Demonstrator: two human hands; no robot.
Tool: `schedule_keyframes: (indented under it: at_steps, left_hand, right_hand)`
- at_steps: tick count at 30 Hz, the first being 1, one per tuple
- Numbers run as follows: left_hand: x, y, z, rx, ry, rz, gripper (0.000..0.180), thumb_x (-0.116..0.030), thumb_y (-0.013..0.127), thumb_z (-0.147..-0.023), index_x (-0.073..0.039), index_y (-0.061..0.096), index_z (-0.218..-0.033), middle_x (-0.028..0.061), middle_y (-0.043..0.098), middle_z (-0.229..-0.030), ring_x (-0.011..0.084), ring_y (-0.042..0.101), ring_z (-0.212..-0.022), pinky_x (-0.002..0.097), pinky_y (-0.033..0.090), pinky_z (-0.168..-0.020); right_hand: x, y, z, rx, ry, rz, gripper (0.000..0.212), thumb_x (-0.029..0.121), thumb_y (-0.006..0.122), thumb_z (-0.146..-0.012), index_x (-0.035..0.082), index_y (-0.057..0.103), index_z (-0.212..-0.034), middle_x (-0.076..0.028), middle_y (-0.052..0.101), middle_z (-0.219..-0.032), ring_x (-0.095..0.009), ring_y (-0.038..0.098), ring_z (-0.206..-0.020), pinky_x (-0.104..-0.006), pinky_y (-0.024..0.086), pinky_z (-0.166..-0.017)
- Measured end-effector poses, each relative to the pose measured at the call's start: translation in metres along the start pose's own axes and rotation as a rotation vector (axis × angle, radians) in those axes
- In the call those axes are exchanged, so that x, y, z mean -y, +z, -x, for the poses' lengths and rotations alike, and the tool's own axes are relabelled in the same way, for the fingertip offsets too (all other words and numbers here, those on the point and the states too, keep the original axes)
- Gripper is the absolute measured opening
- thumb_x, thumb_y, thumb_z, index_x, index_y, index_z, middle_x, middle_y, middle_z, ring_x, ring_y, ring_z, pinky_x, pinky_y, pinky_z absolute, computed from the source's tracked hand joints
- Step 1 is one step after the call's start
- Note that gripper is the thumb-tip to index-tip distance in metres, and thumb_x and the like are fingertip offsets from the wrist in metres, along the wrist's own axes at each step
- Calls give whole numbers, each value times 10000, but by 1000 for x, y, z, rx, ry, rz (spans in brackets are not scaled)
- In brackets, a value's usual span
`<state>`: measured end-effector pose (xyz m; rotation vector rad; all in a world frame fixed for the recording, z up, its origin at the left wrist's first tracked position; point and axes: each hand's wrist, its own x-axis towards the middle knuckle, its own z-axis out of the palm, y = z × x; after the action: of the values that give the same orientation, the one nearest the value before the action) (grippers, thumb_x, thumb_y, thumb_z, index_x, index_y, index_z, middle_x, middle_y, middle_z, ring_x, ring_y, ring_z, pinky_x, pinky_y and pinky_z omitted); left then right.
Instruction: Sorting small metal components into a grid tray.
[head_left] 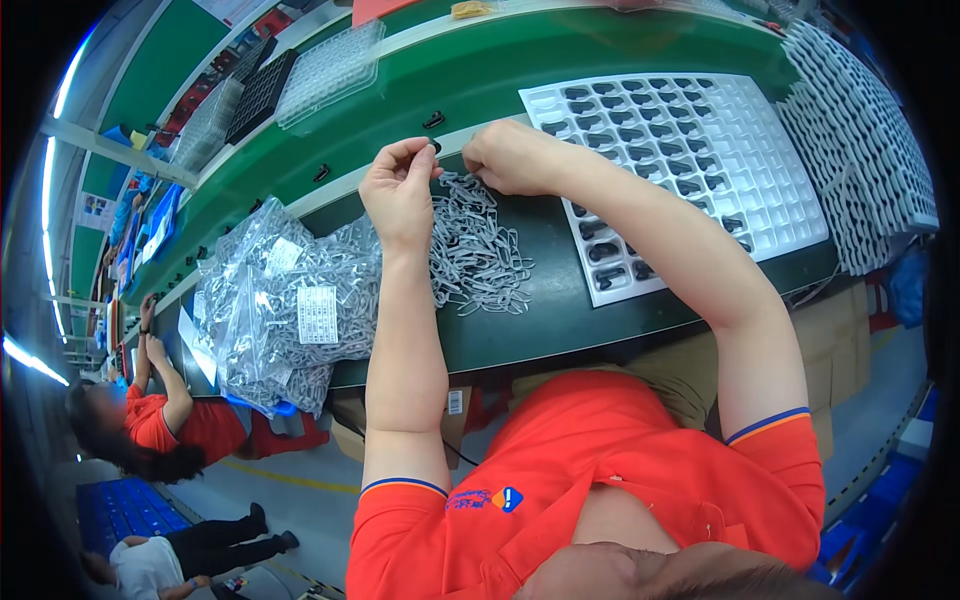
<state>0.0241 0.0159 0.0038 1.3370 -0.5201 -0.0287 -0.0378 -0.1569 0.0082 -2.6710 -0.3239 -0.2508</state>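
My left hand (pixel 400 195) is raised over the table, thumb and fingertips pinched on a small black part (pixel 435 146). To its right my right hand (pixel 512 158) is closed, fingertips together above the far end of a loose pile of grey loop-shaped pieces (pixel 482 255). Whatever those fingertips hold is hidden. The two hands are a short gap apart. Right of the pile lies a white moulded tray (pixel 790 190), with black parts in many of its pockets on the left and middle; my right forearm crosses over it.
Clear plastic bags (pixel 270 330) full of grey loops lie left of my left arm. Beyond the table runs a green conveyor belt (pixel 450 85) carrying a few black parts. Stacked white trays (pixel 850 150) stand at far right. A co-worker (pixel 175 415) in red sits at left.
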Motion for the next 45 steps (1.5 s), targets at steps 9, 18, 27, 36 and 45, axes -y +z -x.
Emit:
schedule_keyframes:
  at_steps: [9,18,27,36,45]
  left_hand:
    - [6,-2,1,61,-28,-162,91,14,675,-885,49,705,-963,57,687,-875,87,633,-717,228,542,-680]
    - [-2,7,16,407,-204,-247,131,-18,699,-878,50,706,-991,52,693,-888,92,637,-732,225,521,-687]
    - [0,15,18,567,-408,1,187,-51,655,-934,51,688,-1088,64,699,-926,102,651,-778,229,538,-715]
    - [2,26,26,419,-371,139,308,64,673,-872,78,642,-1178,112,692,-1005,143,687,-869,249,568,-834]
    - [0,33,32,439,-373,145,332,86,678,-854,83,640,-1184,124,698,-1009,137,686,-883,241,567,-831]
  right_hand:
    - [10,-12,6,35,47,-152,202,31,654,-786,3,730,-970,-182,705,-822,-324,692,-820,-387,541,-764]
    - [14,-25,42,-272,125,-552,162,25,669,-830,-4,707,-985,-132,702,-868,-262,681,-791,-345,536,-744]
    - [3,-14,77,-447,-250,-81,146,12,713,-817,28,706,-962,-114,633,-842,-290,645,-738,-328,519,-696]
    - [10,-8,78,-678,42,-468,76,25,703,-840,-3,697,-910,-94,681,-811,-203,663,-715,-295,518,-650]
    - [7,-4,76,-551,246,-637,93,61,715,-833,-22,678,-852,-101,706,-760,-134,663,-700,-278,528,-662]
